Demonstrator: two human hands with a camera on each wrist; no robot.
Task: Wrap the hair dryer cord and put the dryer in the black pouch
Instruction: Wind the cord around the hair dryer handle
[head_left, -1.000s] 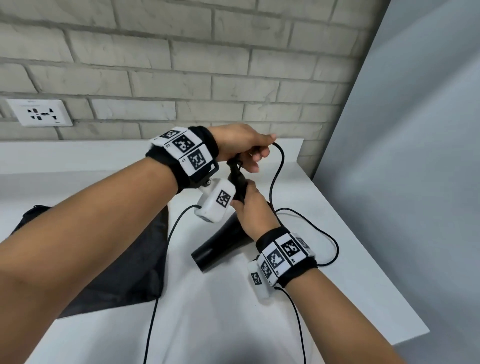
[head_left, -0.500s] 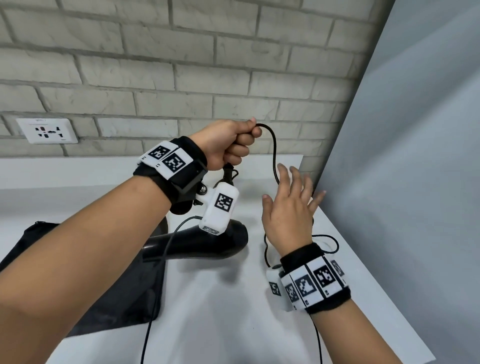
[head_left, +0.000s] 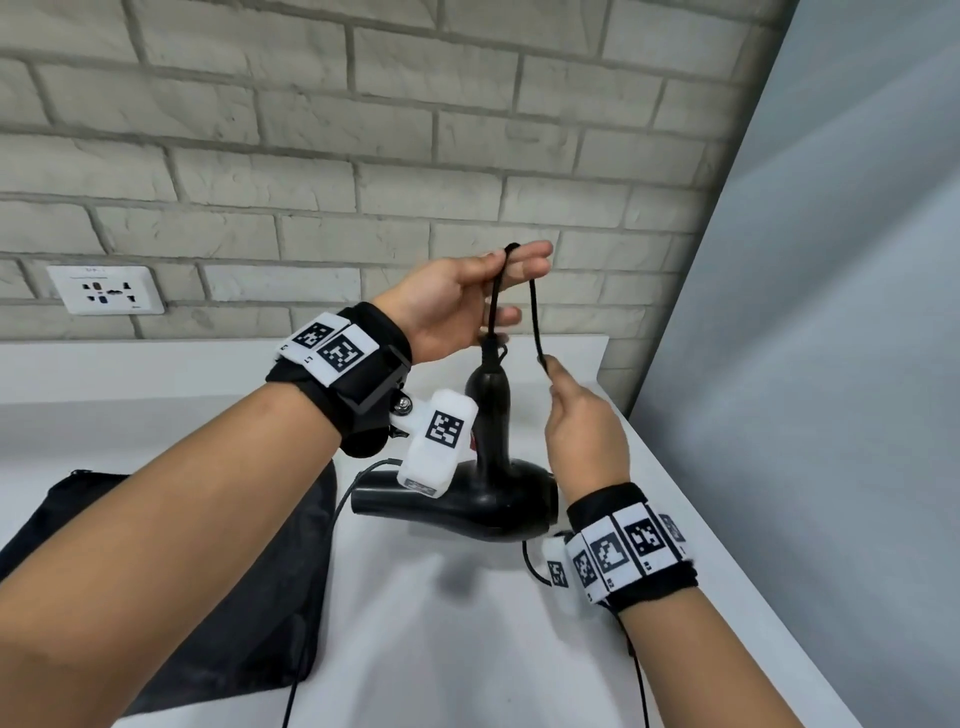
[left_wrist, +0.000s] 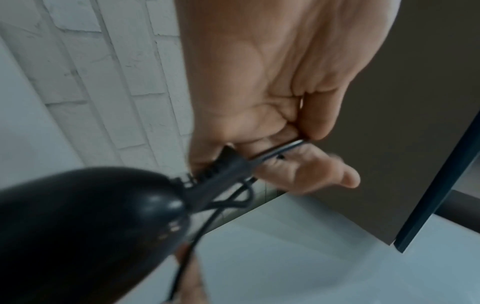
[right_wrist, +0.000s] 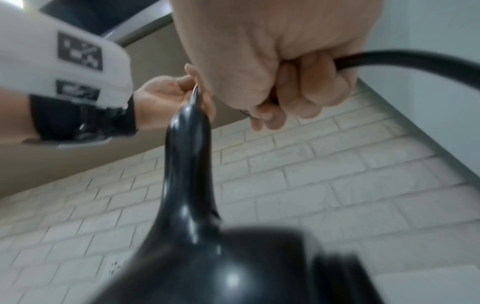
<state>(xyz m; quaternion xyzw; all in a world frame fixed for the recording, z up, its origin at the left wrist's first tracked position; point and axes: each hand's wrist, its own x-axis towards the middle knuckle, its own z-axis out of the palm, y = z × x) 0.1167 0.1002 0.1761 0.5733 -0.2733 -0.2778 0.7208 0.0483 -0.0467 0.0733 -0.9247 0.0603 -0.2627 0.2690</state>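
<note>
The black hair dryer (head_left: 485, 499) hangs handle-up just above the white table (head_left: 467, 649), its barrel level and pointing left. Its cord (head_left: 535, 322) rises from the handle tip, loops over my left hand (head_left: 514, 283) and comes down to my right hand (head_left: 558, 376). My left thumb pinches the cord (left_wrist: 275, 152) against the fingers (left_wrist: 306, 164), just above the dryer (left_wrist: 91, 226). My right hand (right_wrist: 298, 92) is a fist round the cord (right_wrist: 402, 57), beside the dryer handle (right_wrist: 189, 164). The black pouch (head_left: 208, 571) lies flat on the table to the left.
A brick wall with a white socket (head_left: 104, 290) stands behind the table. A grey panel (head_left: 831, 364) closes off the right side. Loose cord (head_left: 641, 691) trails down under my right wrist and off the table's near edge.
My right hand, open a moment ago, has closed round the cord. My left hand has lifted the cord higher with straighter fingers, and the dryer now hangs handle-up.
</note>
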